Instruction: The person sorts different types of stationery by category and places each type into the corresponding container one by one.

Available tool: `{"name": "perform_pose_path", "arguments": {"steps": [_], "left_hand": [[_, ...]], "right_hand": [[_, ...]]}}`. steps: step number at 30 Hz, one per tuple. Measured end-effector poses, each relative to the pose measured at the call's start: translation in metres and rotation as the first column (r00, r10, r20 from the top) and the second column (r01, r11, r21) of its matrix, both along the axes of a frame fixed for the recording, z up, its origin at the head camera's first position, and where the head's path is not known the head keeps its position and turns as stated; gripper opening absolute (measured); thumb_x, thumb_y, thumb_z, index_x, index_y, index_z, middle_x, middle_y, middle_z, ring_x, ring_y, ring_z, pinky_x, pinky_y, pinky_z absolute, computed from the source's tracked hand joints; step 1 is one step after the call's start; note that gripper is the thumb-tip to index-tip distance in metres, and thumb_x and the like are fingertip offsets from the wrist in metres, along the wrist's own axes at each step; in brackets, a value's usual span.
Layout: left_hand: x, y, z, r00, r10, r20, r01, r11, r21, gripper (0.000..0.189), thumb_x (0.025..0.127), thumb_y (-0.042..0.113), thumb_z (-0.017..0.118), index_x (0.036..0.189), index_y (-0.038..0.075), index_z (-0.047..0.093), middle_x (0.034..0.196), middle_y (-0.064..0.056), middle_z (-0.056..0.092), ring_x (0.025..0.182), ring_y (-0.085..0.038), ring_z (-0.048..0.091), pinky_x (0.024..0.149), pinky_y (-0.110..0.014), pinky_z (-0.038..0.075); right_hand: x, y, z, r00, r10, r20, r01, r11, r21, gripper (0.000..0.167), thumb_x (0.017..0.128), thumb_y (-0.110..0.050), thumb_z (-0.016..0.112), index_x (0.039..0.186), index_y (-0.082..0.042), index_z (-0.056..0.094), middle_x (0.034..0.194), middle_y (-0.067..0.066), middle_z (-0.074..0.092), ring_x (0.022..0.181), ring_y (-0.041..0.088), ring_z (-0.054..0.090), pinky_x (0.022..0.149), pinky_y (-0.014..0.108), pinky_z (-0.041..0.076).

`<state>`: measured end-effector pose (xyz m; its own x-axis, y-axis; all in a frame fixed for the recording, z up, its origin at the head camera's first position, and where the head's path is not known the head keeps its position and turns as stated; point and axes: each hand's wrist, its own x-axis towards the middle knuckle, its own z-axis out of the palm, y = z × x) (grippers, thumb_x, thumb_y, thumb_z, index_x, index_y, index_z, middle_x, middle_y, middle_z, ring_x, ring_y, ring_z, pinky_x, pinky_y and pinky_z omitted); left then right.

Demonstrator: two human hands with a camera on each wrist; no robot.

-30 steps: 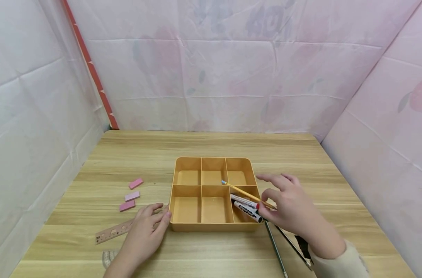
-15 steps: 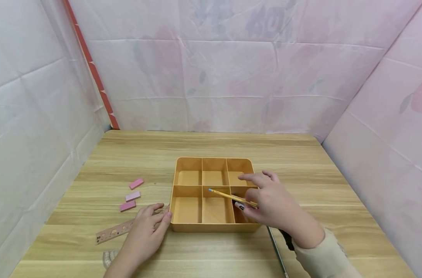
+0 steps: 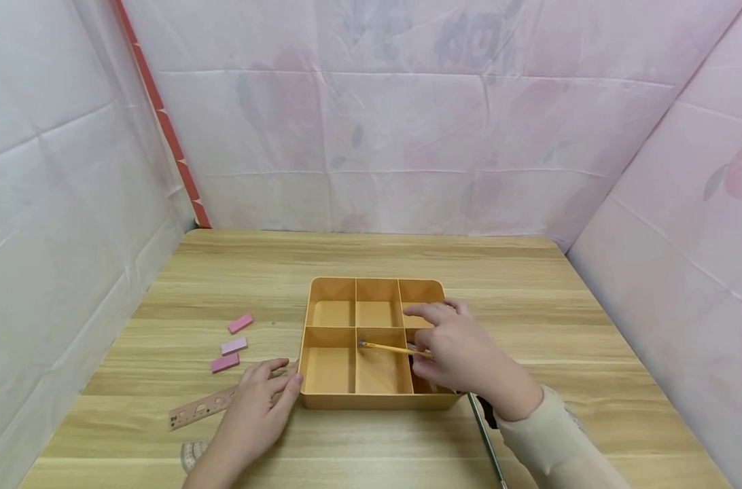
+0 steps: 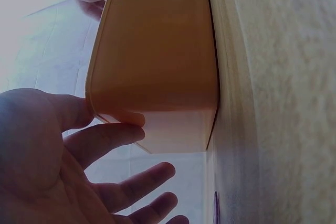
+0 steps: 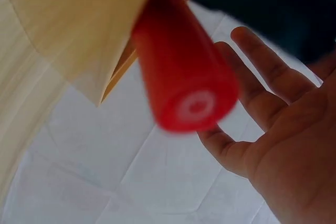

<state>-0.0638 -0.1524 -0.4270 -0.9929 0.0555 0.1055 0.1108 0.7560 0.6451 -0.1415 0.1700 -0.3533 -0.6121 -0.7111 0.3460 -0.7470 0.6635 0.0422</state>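
My right hand (image 3: 456,353) pinches a yellow pencil (image 3: 386,347) with a blue end, low over the dividers of the orange six-compartment box (image 3: 380,401). That pencil points left across the front middle compartment. Markers in the front right compartment are mostly hidden behind the hand. A red marker end (image 5: 184,77) sticks out large in the right wrist view, in front of the fingers. My left hand (image 3: 257,404) rests against the box's left side. In the left wrist view its thumb and index finger touch the wall (image 4: 157,51) near a corner, the other fingers spread.
Several small erasers (image 3: 225,362), pink and lilac, lie left of the box. A ruler (image 3: 190,410) sits partly under the left hand, with a clear protractor (image 3: 192,454) nearer. A dark green pencil (image 3: 486,438) lies at the box's front right corner, on the wooden table (image 3: 371,251).
My right hand has moved left with the yellow pencil and lowered it from over the right compartments to the front middle one. The left hand has stayed against the box.
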Motion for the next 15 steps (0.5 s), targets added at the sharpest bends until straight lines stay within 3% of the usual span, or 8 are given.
{"name": "perform_pose_path", "arguments": {"steps": [15], "left_hand": [[-0.001, 0.0, -0.003, 1.0, 0.001, -0.012, -0.001, 1.0, 0.0, 0.038, 0.108, 0.041, 0.054, 0.122, 0.014, 0.078, 0.14, -0.012, 0.064, 0.135, -0.039, 0.052, 0.107, -0.071, 0.041]], "right_hand": [[-0.007, -0.012, -0.009, 0.998, -0.036, 0.055, 0.033, 0.997, 0.066, 0.024, 0.075, -0.018, 0.08, 0.06, -0.024, 0.062, 0.131, 0.005, 0.069, 0.128, 0.021, 0.06, 0.1, 0.069, 0.044]]}}
